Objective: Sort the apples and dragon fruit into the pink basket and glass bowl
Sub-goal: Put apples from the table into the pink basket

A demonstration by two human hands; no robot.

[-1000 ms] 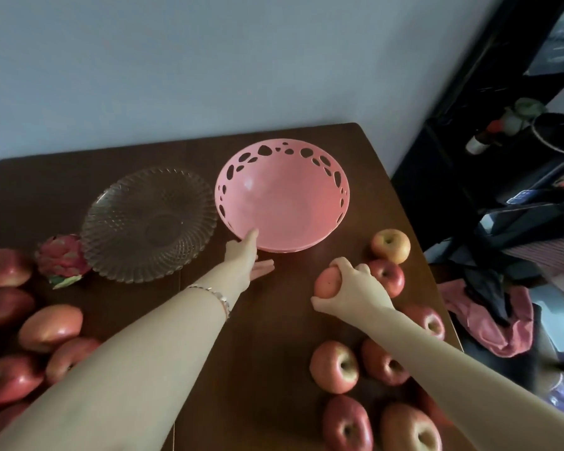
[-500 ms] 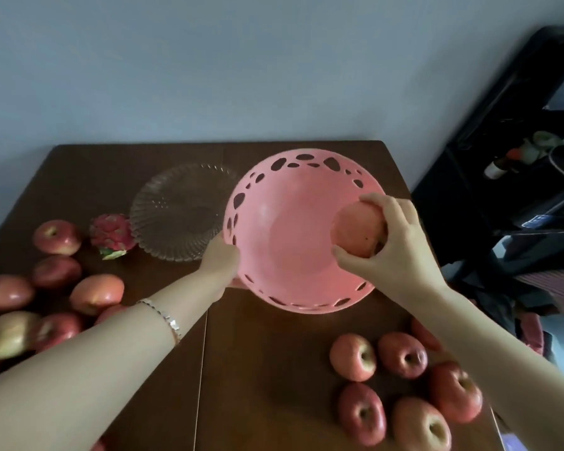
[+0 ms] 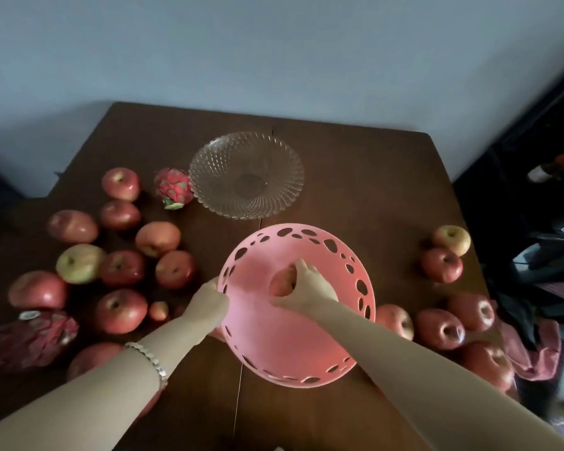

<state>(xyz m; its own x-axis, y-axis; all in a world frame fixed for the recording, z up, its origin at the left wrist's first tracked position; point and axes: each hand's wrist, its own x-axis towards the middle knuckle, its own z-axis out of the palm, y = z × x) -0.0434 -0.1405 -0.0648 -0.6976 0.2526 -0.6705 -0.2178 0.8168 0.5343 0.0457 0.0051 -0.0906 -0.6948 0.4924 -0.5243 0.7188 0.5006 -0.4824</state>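
The pink basket (image 3: 336, 255) sits at the table's middle, near me. My left hand (image 3: 210, 299) grips its left rim. Inside the basket my right hand (image 3: 308, 286) is closed on a red apple (image 3: 282, 281), low in the bowl. The glass bowl (image 3: 246, 174) stands behind the basket with nothing in it. One dragon fruit (image 3: 173, 188) lies just left of the glass bowl; another dragon fruit (image 3: 30, 336) lies at the near left edge. Several apples (image 3: 121, 266) lie in a group on the left, and several more apples (image 3: 442, 328) on the right.
The brown table (image 3: 355, 177) ends at a grey wall behind. Dark furniture and cloth (image 3: 534, 349) crowd the right side past the table edge. A seam runs down the table's middle under the basket.
The basket has come toward me, away from the glass bowl, with my left hand on its rim. My right hand has carried the apple from the right pile down into the basket.
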